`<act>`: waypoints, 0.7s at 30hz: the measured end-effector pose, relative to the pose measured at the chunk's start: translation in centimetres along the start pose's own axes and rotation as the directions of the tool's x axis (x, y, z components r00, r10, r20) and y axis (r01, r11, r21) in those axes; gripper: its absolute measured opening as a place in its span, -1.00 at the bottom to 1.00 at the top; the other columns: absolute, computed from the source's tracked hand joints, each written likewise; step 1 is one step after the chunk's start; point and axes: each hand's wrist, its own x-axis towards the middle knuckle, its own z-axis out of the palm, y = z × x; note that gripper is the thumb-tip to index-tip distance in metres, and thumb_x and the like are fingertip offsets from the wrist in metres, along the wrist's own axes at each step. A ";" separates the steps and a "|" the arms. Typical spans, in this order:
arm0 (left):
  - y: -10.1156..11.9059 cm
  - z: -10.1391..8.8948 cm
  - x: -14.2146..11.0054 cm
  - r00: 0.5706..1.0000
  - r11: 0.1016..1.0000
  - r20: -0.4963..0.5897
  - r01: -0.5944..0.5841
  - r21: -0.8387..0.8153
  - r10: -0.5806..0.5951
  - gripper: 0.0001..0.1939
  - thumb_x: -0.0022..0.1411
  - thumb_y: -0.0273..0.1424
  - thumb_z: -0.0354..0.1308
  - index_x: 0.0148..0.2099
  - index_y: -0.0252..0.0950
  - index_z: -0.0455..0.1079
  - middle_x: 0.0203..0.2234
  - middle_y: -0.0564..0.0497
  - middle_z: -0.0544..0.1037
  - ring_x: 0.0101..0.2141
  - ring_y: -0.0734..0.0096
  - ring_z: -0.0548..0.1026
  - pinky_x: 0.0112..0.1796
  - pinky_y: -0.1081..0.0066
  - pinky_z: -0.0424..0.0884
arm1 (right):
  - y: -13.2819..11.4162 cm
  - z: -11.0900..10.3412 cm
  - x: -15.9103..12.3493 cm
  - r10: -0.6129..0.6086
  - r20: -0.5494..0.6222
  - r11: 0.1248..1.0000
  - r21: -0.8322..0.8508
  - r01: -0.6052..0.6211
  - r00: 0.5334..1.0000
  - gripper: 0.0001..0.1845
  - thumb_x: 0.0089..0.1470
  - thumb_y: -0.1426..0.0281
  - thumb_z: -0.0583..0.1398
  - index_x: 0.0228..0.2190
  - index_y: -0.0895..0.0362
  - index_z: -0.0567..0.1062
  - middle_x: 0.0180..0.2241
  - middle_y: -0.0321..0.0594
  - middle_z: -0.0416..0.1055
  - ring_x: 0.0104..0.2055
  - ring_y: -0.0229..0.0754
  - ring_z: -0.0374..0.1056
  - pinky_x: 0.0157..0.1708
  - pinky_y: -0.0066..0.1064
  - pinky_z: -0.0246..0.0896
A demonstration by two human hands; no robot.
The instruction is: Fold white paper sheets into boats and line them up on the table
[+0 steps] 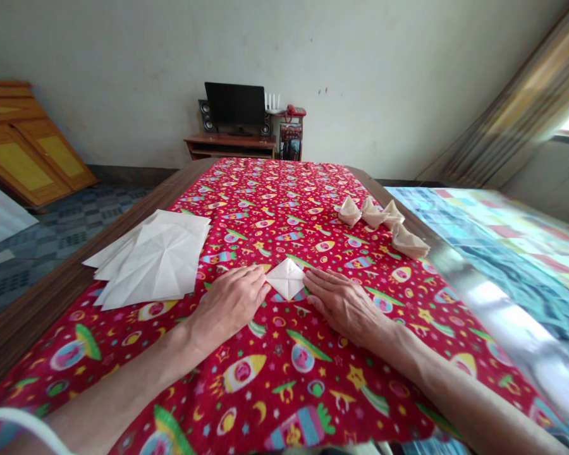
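A small white sheet of paper folded into a square lies with its corners pointing left, right, toward me and away. Faint crease lines meet near its middle. My left hand is at its left corner, with the thumb and fingertips closed around that corner. On the other side, my right hand lies palm down, fingers stretched out flat and their tips touching the right corner. Left of my left hand is a fanned stack of creased white sheets. Several folded paper pieces, boat-like in shape, stand at the right.
A red patterned cloth covers most of the brown table. Beyond it stand a monitor and a red telephone. To the right is a bed-like surface with a bright cover. A white cable crosses the lower left.
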 end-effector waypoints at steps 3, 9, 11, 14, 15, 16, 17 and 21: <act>-0.4 0.6 0.9 0.995 0.986 -0.021 0.092 -0.140 -0.096 -0.72 0.35 -0.43 -0.12 -0.23 -0.33 0.41 -0.27 -0.08 0.52 -0.20 0.32 0.46 -0.13 0.33 0.38 | -0.3 0.1 0.6 0.037 -0.026 0.999 0.008 -0.037 0.999 -0.67 0.25 0.36 -0.04 -0.15 0.18 0.47 -0.05 -0.07 0.44 0.07 -0.09 0.31 0.06 -0.24 0.22; -1.2 2.6 2.9 0.976 0.950 -0.048 0.196 -0.245 -0.214 -0.79 0.27 -0.32 0.02 -0.39 -0.30 0.32 -0.42 -0.03 0.41 -0.34 0.36 0.41 -0.28 0.39 0.34 | -0.4 0.4 2.0 0.107 -0.038 0.994 0.032 -0.105 0.994 -0.68 0.25 0.37 -0.03 -0.37 0.14 0.48 -0.28 -0.11 0.50 -0.11 -0.13 0.38 -0.06 -0.26 0.20; -1.3 2.8 3.5 0.973 0.924 0.006 0.223 -0.311 -0.232 -0.77 0.25 -0.34 0.03 -0.44 -0.30 0.30 -0.48 0.01 0.41 -0.40 0.40 0.40 -0.32 0.42 0.31 | -0.5 0.5 2.2 0.123 -0.051 0.992 -0.001 -0.123 0.991 -0.71 0.24 0.36 0.00 -0.37 0.15 0.48 -0.27 -0.10 0.50 -0.13 -0.11 0.37 -0.08 -0.25 0.19; -1.3 2.4 4.3 0.947 0.855 0.103 0.318 -0.410 -0.303 -0.74 0.23 -0.35 0.01 -0.51 -0.30 0.27 -0.56 0.07 0.40 -0.48 0.45 0.37 -0.40 0.45 0.24 | -0.9 0.4 2.8 0.139 -0.090 0.987 -0.066 -0.145 0.986 -0.72 0.21 0.27 0.06 -0.29 0.18 0.48 -0.21 -0.04 0.48 -0.11 -0.05 0.35 -0.12 -0.24 0.17; -1.2 2.2 4.5 0.939 0.834 0.118 0.342 -0.432 -0.324 -0.73 0.22 -0.35 0.00 -0.53 -0.30 0.25 -0.57 0.08 0.39 -0.49 0.46 0.36 -0.41 0.45 0.23 | -1.2 0.3 3.0 0.139 -0.101 0.986 -0.080 -0.147 0.985 -0.70 0.19 0.23 0.07 -0.25 0.19 0.47 -0.20 -0.02 0.48 -0.11 -0.04 0.35 -0.14 -0.25 0.16; -1.1 2.0 4.6 0.933 0.819 0.122 0.355 -0.451 -0.338 -0.72 0.21 -0.34 0.00 -0.53 -0.30 0.24 -0.58 0.08 0.39 -0.49 0.46 0.36 -0.42 0.45 0.21 | -1.6 0.2 3.3 0.141 -0.106 0.985 -0.087 -0.151 0.984 -0.66 0.18 0.19 0.08 -0.21 0.19 0.46 -0.20 -0.02 0.48 -0.14 -0.05 0.36 -0.17 -0.27 0.16; -0.9 1.8 4.7 0.930 0.807 0.116 0.360 -0.468 -0.347 -0.72 0.20 -0.34 -0.01 -0.54 -0.30 0.23 -0.58 0.09 0.38 -0.49 0.46 0.35 -0.42 0.45 0.21 | -1.9 0.1 3.6 0.150 -0.109 0.983 -0.088 -0.160 0.983 -0.63 0.16 0.16 0.09 -0.18 0.19 0.45 -0.22 -0.02 0.49 -0.18 -0.06 0.37 -0.21 -0.29 0.16; 0.0 0.7 4.7 0.929 0.757 0.062 0.335 -0.561 -0.365 -0.68 0.25 -0.30 -0.09 -0.52 -0.28 0.21 -0.58 0.08 0.35 -0.47 0.43 0.35 -0.38 0.42 0.25 | -3.2 0.4 4.8 0.238 -0.128 0.969 -0.028 -0.244 0.963 -0.52 0.11 0.16 0.14 -0.02 0.18 0.37 -0.35 -0.11 0.51 -0.37 -0.15 0.38 -0.39 -0.42 0.10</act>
